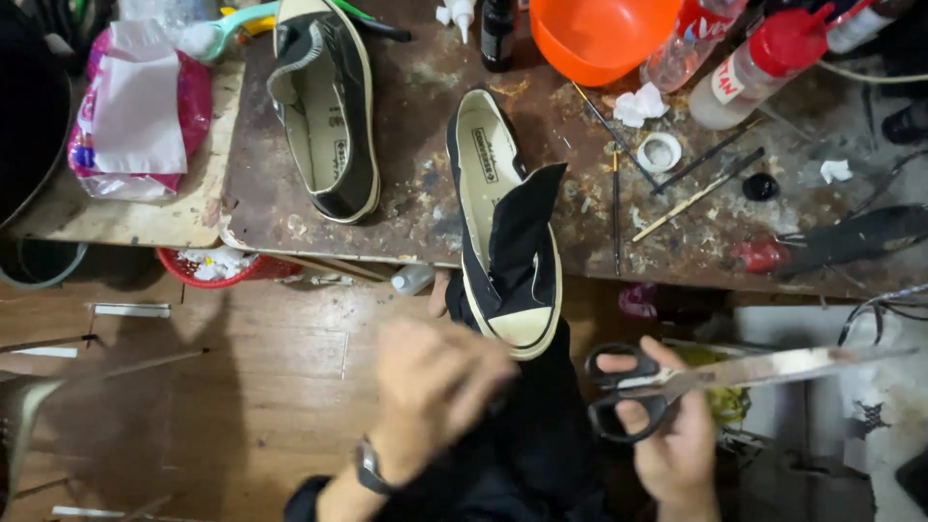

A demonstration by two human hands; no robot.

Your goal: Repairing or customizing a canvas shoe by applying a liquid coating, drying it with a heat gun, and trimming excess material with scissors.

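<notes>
right hand (pixel 677 440) gripping big black-handled scissors (pixel 715 379) just off the workbench's (pixel 406 208) near edge, left hand (pixel 430 387) blurry, can't tell its grip, on black cloth (pixel 527 425) right below the black sneaker (pixel 507 232) overhanging that edge, second sneaker (pixel 324 101) toward the far-left corner

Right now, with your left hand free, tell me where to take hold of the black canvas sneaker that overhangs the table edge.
Grip the black canvas sneaker at its cream rubber toe cap, coming from below the table edge. The toe juts out past the edge toward the left hand, so the fingers could probably wrap around it; the heel lies flat on the stained wooden worktop, harder to reach.
</notes>
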